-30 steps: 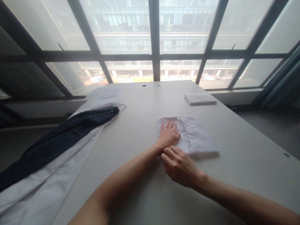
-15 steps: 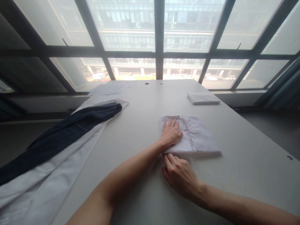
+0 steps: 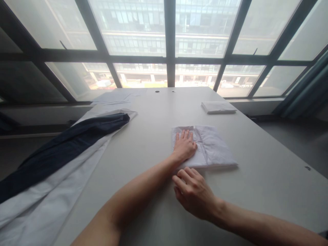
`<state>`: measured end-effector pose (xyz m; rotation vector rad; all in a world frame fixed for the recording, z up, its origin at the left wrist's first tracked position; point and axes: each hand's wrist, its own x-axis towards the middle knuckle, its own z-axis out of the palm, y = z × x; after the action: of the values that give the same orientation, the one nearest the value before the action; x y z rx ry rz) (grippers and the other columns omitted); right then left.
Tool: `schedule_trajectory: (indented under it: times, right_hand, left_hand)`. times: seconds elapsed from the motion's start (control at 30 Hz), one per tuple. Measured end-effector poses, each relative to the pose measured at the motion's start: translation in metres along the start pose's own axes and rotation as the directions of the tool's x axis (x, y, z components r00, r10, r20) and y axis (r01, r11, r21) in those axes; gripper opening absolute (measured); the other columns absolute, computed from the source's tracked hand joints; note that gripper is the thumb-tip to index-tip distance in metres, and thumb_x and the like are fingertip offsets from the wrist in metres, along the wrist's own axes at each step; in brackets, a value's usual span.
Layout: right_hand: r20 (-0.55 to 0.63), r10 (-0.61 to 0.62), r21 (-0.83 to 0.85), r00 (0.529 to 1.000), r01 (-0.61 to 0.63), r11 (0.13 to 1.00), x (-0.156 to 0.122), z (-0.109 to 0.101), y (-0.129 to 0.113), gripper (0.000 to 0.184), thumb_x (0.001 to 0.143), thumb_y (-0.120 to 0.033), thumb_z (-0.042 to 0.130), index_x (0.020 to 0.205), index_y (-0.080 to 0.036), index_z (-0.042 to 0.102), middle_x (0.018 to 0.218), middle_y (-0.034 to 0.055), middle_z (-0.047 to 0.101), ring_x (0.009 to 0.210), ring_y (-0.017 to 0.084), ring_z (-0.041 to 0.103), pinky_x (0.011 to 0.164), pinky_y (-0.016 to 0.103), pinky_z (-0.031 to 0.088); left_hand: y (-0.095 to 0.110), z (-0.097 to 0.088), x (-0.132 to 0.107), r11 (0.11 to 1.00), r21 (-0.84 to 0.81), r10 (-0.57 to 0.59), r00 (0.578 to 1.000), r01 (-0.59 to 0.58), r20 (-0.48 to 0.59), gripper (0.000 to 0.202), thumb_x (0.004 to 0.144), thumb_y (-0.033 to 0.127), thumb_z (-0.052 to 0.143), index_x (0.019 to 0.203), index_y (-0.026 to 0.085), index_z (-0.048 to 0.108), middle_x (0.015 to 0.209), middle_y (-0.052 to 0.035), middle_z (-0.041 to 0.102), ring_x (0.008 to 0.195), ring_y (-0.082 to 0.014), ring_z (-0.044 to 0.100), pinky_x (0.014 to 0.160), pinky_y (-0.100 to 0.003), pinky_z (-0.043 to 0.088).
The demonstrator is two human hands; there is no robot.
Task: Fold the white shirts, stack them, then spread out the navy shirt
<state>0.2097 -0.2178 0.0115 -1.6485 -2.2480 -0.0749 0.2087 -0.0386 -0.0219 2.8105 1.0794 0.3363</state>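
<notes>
A folded white cloth (image 3: 212, 148) lies on the grey table (image 3: 256, 184) in front of me. My left hand (image 3: 184, 147) rests flat on its left part, fingers stretched out and pointing away from me. My right hand (image 3: 192, 193) sits on the table just in front of the cloth's near left corner, beside my left wrist. Its fingers are loosely curled, apart, and hold nothing.
A long dark blue cloth (image 3: 64, 150) lies over a white sheet (image 3: 38, 212) along the table's left side. A second folded white cloth (image 3: 217, 107) sits at the far right. Large windows (image 3: 166, 41) stand behind the table's far edge.
My right hand has drawn back from the cloth's near edge toward me and lifted slightly. My left hand stays flat on the cloth.
</notes>
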Motion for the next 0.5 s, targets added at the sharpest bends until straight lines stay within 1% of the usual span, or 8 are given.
schedule_trajectory:
  times: [0.03,0.07,0.13,0.17,0.23,0.3,0.4,0.5]
  right_hand:
    - [-0.051,0.010,-0.021,0.999,-0.011,1.000,-0.004,-0.001,0.002,0.028,0.099,-0.024,0.050,0.122,-0.017,0.064,0.117,0.0125,0.069,0.110,0.028,0.063,0.094,0.042,0.050]
    - [-0.086,0.027,-0.045,0.996,-0.031,0.999,-0.008,0.000,0.005,0.038,0.099,-0.026,0.050,0.134,-0.014,0.059,0.131,0.0157,0.065,0.122,0.031,0.058,0.103,0.046,0.046]
    - [-0.093,0.069,-0.087,0.993,-0.077,0.993,-0.019,0.003,0.014,0.058,0.099,-0.031,0.053,0.152,-0.009,0.043,0.154,0.0204,0.047,0.144,0.035,0.040,0.115,0.051,0.037]
    - [-0.069,0.090,-0.103,0.994,-0.097,0.990,-0.024,0.007,0.019,0.066,0.098,-0.035,0.054,0.155,-0.007,0.037,0.160,0.0212,0.039,0.150,0.035,0.031,0.119,0.053,0.033]
    - [-0.002,0.130,-0.117,0.992,-0.129,0.985,-0.033,0.014,0.028,0.074,0.097,-0.042,0.056,0.158,-0.006,0.033,0.164,0.0221,0.031,0.154,0.036,0.023,0.121,0.055,0.030]
    - [0.054,0.156,-0.110,0.986,-0.149,0.983,-0.039,0.021,0.033,0.079,0.096,-0.047,0.057,0.158,-0.004,0.033,0.164,0.0234,0.029,0.155,0.036,0.020,0.122,0.055,0.028]
    - [0.086,0.171,-0.095,0.982,-0.163,0.982,-0.041,0.025,0.034,0.082,0.095,-0.050,0.058,0.157,-0.002,0.033,0.164,0.0248,0.025,0.155,0.037,0.018,0.123,0.054,0.027]
    - [0.089,0.178,-0.079,0.980,-0.171,0.982,-0.039,0.025,0.032,0.081,0.095,-0.049,0.058,0.157,-0.002,0.034,0.164,0.0251,0.025,0.154,0.038,0.019,0.123,0.055,0.028]
  left_hand:
    - [0.000,0.000,0.000,1.000,-0.004,0.001,1.000,-0.001,-0.002,0.063,0.100,0.041,0.033,0.156,0.013,0.039,0.166,-0.0128,0.031,0.154,-0.0306,0.022,0.125,-0.055,0.014]
    - [0.000,0.000,-0.001,1.000,-0.008,0.000,1.000,0.000,0.003,0.063,0.099,0.041,0.034,0.156,0.014,0.039,0.166,-0.0124,0.031,0.154,-0.0305,0.022,0.125,-0.055,0.014]
    - [0.001,-0.001,-0.001,1.000,-0.017,-0.004,1.000,0.004,0.017,0.063,0.099,0.041,0.036,0.156,0.014,0.040,0.166,-0.0121,0.031,0.154,-0.0304,0.022,0.124,-0.055,0.015]
    - [0.002,-0.001,-0.001,1.000,-0.022,-0.005,1.000,0.006,0.021,0.063,0.099,0.040,0.036,0.156,0.014,0.040,0.166,-0.0123,0.031,0.154,-0.0306,0.022,0.124,-0.056,0.015]
    - [0.001,-0.003,0.000,1.000,-0.029,-0.006,1.000,0.007,0.020,0.063,0.099,0.039,0.037,0.156,0.013,0.040,0.165,-0.0133,0.031,0.154,-0.0313,0.022,0.124,-0.056,0.014]
    - [-0.004,-0.008,0.004,0.999,-0.039,0.013,0.999,-0.011,0.036,0.060,0.100,0.040,0.037,0.154,0.014,0.043,0.164,-0.0135,0.034,0.153,-0.0315,0.025,0.124,-0.056,0.016]
    - [-0.022,-0.017,0.014,0.999,-0.034,0.035,0.997,-0.033,0.065,0.056,0.102,0.045,0.034,0.151,0.020,0.047,0.164,-0.0099,0.037,0.153,-0.0303,0.026,0.124,-0.054,0.017]
    - [-0.043,-0.023,0.024,1.000,-0.003,-0.009,0.996,0.009,0.085,0.060,0.103,0.053,0.031,0.156,0.026,0.041,0.167,-0.0083,0.029,0.155,-0.0323,0.018,0.123,-0.058,0.015]
